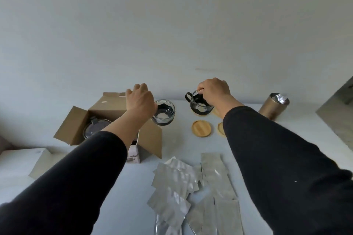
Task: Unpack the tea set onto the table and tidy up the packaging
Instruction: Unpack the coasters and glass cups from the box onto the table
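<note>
Right hand (214,89) pinches the rim of a black-handled glass cup (200,104) near the white table's (118,196) far edge; left hand (140,99), curled, seems to grip the brown cardboard box's (107,108) flap.

Landmark: cardboard box (107,118), on the table (172,149) at left, flaps open.
- In the box: teapot (95,129).
- Just right of the box: glass cup (164,112), on the table.
- Further right of the box: second cup (198,104), on a coaster.
- Right of the box, nearer than the cups: loose coaster (202,128); another beside it, part hidden by a sleeve.
- Far right of the box: canister (273,107).
- Nearer and right of the box: foil pouches (200,192), overlapping.
- Left of the box, nearer: flat carton (30,160).
</note>
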The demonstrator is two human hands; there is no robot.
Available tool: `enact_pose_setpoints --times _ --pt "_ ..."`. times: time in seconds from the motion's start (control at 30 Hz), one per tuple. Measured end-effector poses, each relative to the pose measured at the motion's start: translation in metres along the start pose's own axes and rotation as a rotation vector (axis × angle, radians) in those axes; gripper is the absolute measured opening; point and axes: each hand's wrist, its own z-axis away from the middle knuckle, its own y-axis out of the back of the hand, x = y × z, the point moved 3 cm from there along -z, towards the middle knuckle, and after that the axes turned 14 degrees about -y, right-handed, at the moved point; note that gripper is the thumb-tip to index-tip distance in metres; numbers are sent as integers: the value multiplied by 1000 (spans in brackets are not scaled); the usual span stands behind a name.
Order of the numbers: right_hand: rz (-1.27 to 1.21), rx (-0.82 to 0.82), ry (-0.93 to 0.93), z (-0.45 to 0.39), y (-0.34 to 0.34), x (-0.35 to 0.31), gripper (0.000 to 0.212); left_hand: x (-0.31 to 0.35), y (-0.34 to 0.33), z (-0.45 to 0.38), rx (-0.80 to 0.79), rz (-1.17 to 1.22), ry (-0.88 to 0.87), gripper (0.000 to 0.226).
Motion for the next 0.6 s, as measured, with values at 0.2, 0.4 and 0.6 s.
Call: enact_pose_setpoints --times 0.2,0.4,0.6 --pt "73 -22 -53 -50 -29 83 26 64 -37 -73 -54 44 39 32" --pt "122 -99 -68 -109 -83 145 24 108 -97 -139 -149 122 80 34" --pt "62 -165 -68 -154 -133 171 25 127 -148 -183 -218 140 128 32"
